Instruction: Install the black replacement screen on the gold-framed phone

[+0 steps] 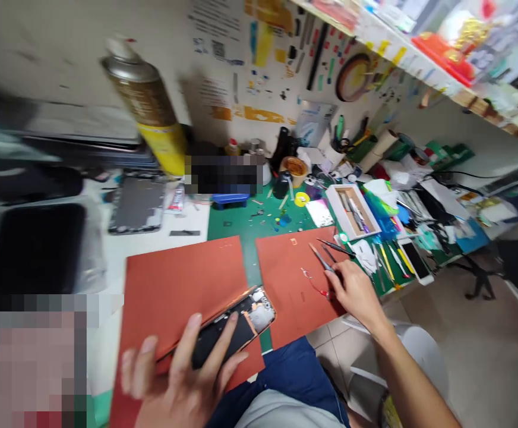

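Note:
An opened phone (pixel 236 333) lies tilted on the left red-brown mat (pixel 183 267), its dark battery area and inner parts exposed. My left hand (pixel 179 374) is on it, the thumb by the near edge and the index finger across the inside; the other fingers spread towards the far edge. My right hand (pixel 352 288), over the right mat (pixel 281 261), has its fingers closed around a slim grey pointed tool (pixel 321 258). Black tweezers (pixel 337 246) lie just beyond it. Close to the right fingers is a thin wire loop with a red end (pixel 322 292).
A spray can (pixel 152 113) stands at the back left, near a dark tablet-like panel (pixel 136 202). Beyond the mats, a white box (pixel 352 211) holds tools. More hand tools and a white phone (pixel 414 261) lie on the right. A shelf (pixel 375 47) overhangs the bench.

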The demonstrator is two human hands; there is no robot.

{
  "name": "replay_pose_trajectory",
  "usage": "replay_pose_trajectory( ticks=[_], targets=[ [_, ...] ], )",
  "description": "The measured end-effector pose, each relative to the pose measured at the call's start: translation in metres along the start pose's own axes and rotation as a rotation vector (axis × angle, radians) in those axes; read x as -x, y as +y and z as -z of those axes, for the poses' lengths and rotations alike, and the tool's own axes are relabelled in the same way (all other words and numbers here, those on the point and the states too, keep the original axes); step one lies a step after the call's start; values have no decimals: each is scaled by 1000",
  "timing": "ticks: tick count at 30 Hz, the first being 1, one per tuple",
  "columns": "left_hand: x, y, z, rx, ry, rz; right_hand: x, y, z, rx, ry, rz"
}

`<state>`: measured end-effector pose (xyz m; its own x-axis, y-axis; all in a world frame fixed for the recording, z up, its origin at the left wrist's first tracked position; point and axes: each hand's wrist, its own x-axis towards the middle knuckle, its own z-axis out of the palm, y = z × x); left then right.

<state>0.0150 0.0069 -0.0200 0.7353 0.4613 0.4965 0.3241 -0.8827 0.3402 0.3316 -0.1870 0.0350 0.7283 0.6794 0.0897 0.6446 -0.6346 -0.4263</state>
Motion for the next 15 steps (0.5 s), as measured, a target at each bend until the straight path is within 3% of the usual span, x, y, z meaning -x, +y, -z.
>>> replay_pose_trajectory(
  ticks=[4, 8, 11, 15],
  targets=[
    [-7, 11, 2, -134, 17, 8, -3, -3, 17, -148, 7, -27],
    [-12, 15, 1, -152, 53, 15, -26, -25, 28, -751, 183, -268],
    [-13, 16, 1, -129, 67, 19, -52, -57, 20, -1134, 231, -289],
    [-13, 16, 1, -122, 72, 23, -78, -99, -11, -1246, 144, -252]
  ],
)
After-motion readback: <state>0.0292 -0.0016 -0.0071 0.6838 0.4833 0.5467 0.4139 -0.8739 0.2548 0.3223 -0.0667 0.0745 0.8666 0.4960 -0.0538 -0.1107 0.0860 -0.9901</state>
